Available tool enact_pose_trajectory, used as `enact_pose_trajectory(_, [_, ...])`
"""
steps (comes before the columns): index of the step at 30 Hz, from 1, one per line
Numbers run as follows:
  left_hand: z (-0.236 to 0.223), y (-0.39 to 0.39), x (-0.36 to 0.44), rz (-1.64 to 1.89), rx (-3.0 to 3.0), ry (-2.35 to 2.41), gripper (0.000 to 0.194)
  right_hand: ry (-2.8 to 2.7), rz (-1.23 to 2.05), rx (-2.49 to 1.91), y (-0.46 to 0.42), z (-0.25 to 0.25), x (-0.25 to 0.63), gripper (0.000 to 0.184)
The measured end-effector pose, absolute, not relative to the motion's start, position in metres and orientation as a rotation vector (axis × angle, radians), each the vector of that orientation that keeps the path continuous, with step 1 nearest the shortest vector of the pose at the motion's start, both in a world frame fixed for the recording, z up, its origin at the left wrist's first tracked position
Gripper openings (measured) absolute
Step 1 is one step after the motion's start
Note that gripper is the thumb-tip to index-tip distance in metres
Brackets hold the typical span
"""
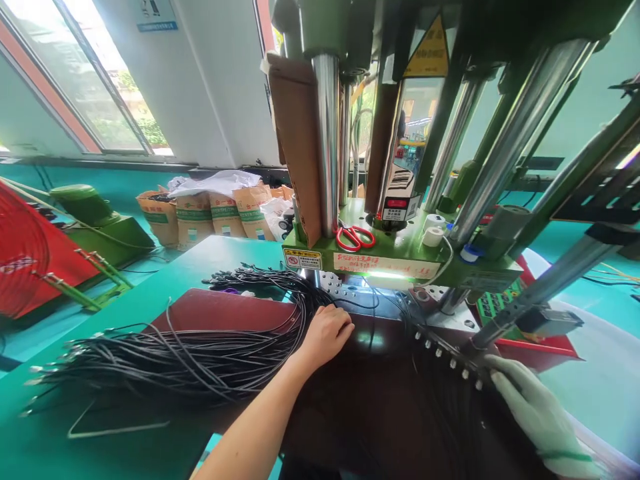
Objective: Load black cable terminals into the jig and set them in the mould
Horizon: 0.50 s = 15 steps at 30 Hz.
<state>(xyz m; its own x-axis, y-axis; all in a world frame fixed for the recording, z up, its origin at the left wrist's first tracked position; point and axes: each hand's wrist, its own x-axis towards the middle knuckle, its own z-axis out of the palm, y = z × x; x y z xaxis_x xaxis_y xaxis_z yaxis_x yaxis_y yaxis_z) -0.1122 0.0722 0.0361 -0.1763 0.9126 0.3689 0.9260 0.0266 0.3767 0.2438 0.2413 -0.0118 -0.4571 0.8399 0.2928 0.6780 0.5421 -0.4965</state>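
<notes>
My left hand (327,333), bare, is closed with curled fingers at the bend of a bundle of black cables (200,363). Its fingertips are turned away from view, so how many cables it grips is hidden. My right hand (533,403), in a pale glove, pinches the near end of a dark strip (445,353) lined with several silvery metal connectors. Black cables hang from that strip toward me. Between the hands, thin loose cables (373,303) run over the metal plate (357,290) under the green press (400,250).
Red-handled scissors (355,238) and white rolls (434,230) lie on the press ledge. Steel columns (327,147) rise from it. A bent metal rod (117,430) rests on the green table (200,260). Paper sacks (195,217) stand behind. A red tray (545,350) is at right.
</notes>
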Motion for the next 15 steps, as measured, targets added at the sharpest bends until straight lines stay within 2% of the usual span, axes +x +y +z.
enact_pose_trajectory(7, [0.050,0.062,-0.105,-1.269,-1.697,-2.003,0.017,-2.325,0.297,-1.126,0.242,-0.010,0.238,0.032])
enact_pose_trajectory(11, [0.068,0.074,-0.097,-1.103,-1.757,-2.008,0.021,-2.392,0.155,-1.123,0.241,0.001,0.228,0.032])
enact_pose_trajectory(15, [0.069,0.090,-0.084,-0.808,-2.036,-2.123,0.026,-2.397,0.163,-1.103,0.236,0.030,0.200,0.033])
